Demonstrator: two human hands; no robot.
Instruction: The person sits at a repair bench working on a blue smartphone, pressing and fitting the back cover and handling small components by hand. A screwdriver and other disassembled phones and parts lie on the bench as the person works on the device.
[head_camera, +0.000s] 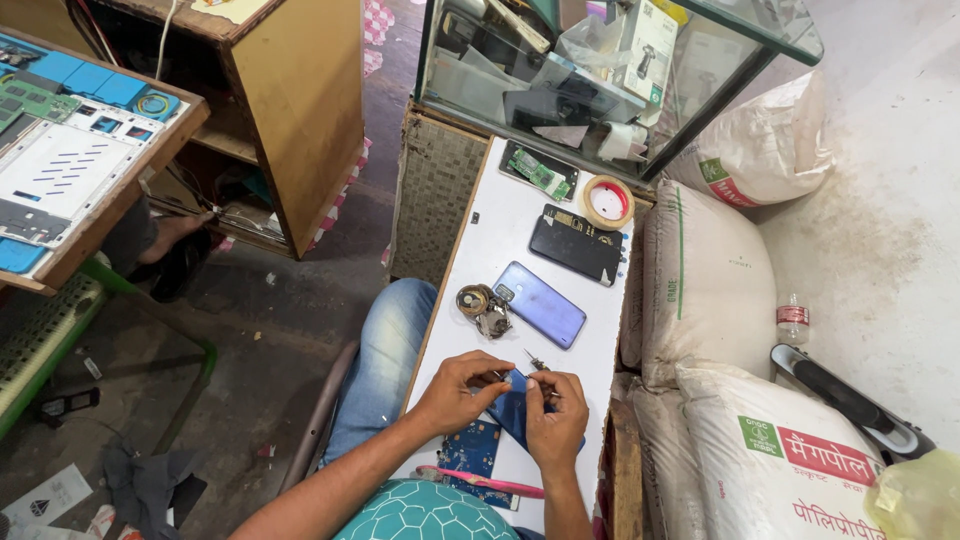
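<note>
My left hand (462, 390) and my right hand (556, 410) meet over a white board (490, 240) and together hold a small dark blue phone part (516, 392) between the fingertips. A thin metal tool tip (536, 361) pokes out just above my right hand. Below the hands lie a blue circuit board (473, 450) and a pink-handled tool (480, 482). A blue phone back (540, 304) rests just beyond the hands, beside a small round metal piece (482, 306).
Farther along the board lie a black phone body (576, 246), a roll of tape (608, 202) and a green circuit board (540, 170). A glass display case (610, 70) stands at the far end. White sacks (710, 290) are stacked on the right. A wooden bench with phone parts (70, 150) stands left.
</note>
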